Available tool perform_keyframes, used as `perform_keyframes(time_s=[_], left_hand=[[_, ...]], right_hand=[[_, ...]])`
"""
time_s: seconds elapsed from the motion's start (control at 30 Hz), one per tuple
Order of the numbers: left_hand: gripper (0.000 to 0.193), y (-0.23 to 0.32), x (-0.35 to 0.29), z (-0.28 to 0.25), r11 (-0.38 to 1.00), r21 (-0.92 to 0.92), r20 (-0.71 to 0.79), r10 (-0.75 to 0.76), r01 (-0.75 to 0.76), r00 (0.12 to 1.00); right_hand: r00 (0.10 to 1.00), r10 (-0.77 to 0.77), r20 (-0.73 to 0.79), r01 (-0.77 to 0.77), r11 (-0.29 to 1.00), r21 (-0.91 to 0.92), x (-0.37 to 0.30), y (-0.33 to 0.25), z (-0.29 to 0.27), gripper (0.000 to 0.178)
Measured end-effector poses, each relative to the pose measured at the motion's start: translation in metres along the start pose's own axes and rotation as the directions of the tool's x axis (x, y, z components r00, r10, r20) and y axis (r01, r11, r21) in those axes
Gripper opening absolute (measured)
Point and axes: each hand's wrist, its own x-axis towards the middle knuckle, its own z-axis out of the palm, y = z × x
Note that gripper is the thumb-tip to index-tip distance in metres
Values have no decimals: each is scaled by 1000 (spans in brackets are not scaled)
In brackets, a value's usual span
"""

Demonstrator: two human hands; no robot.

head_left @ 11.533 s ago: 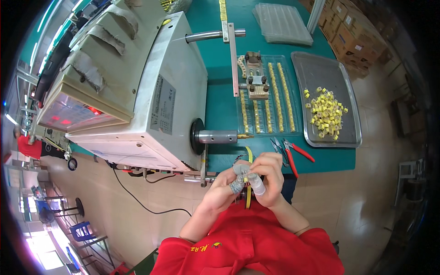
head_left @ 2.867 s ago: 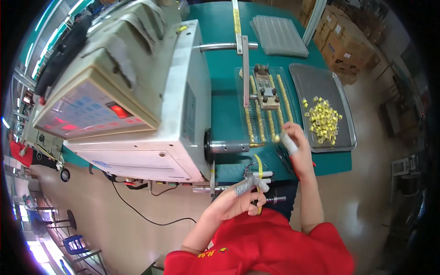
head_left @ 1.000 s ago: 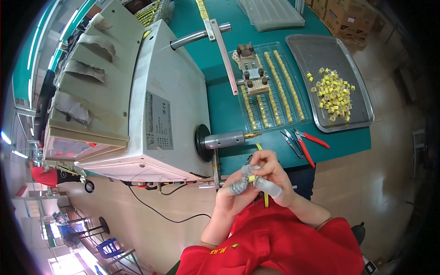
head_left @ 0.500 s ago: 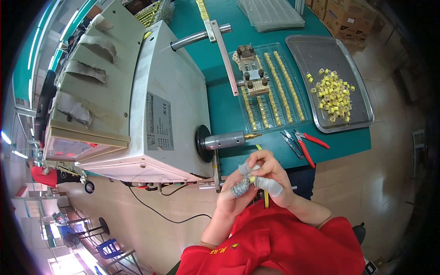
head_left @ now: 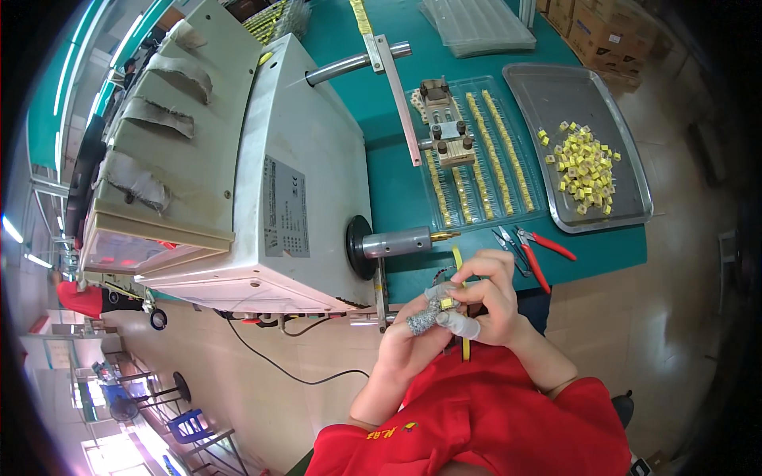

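Below the spindle: a small yellow part [head_left: 447, 303] is pinched between both hands, close to the body and just under the grey spindle [head_left: 397, 242] of the white machine [head_left: 262, 182].
Left hand [head_left: 417, 337]: closed loosely about the part from below; grey fingertip covers [head_left: 421, 320] are worn, and how tightly the part is gripped cannot be told.
Right hand [head_left: 488, 297]: fingers are curled shut on the part from above, a white cover on one fingertip; a strip of yellow tape [head_left: 461, 274] runs behind the hands.
Change over the last second: almost none; the hands are kept at the same spot, so fine work on the part appears to be carried on.
Change from about three seconds ago: the right hand, then stretched out toward the metal tray [head_left: 627, 170] of loose yellow parts [head_left: 583, 165], is now brought back to meet the left.
Bench: red-handled pliers [head_left: 540, 252] lie near the right hand, untouched; the clear tray [head_left: 484, 155] of rowed parts stays filled.
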Motion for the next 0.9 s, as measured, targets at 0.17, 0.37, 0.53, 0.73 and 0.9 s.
perform_keyframes(time_s=[0.17,0.37,0.53,0.73,0.9], left_hand=[[47,3,-1,4,998,64,1,-21,21,1000],[42,-3,-1,7,930,350,-95,154,-112,984],[35,1,0,7,985,155,-93,92,-77,991],[30,-2,0,7,965,237,-117,141,-110,983],[23,-4,1,3,929,330,-90,206,-166,974]], right_hand=[[996,-80,-46,79,997,-22,-1,3,2,23],[990,137,22,-139,976,169,-4,2,6,20],[912,366,186,-407,746,527,-9,-5,8,23],[892,400,211,-440,664,604,-9,-6,9,23],[856,438,275,-481,476,737,-6,-8,8,21]])
